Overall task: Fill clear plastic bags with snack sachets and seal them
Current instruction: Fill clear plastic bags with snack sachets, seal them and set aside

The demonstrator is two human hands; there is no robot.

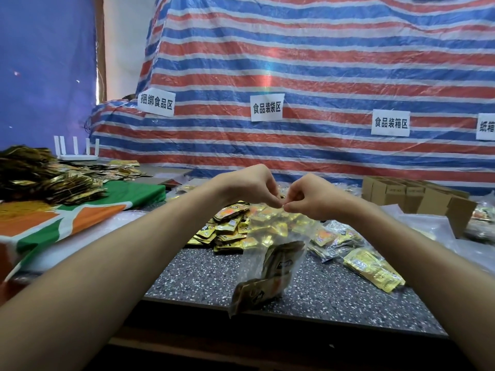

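Both hands are up at frame centre, pinching the top edge of the clear bag (270, 253). Left hand (249, 188) and right hand (310, 200) have fingers curled tight, with the fingertips of the two hands nearly meeting at the bag mouth. The bag hangs free below them, over the near part of the speckled table (203, 274). A few sachets (267, 279) sit bunched in its bottom, lower centre.

Handling, my read: thin film, soft, slippery, light. The load is all at the bottom, so it'll swing. Hold it by the mouth strip only and run the pinch along to close; grabbing lower just crumples the film. Can't tell if the seal is shut yet.

Around:
- Loose sachet pile (230, 226) right behind the bag.
- Filled bags (334, 236) centre right, cardboard boxes (417, 194) upper right.
- Green-orange cloth (80, 210) with a dark-gold heap (40, 178) on the left, white router (76, 156) behind it.
- Striped tarp (294, 62) across the back.

Nothing blocks the hands. The pile and filled bags crowd the put-down space.
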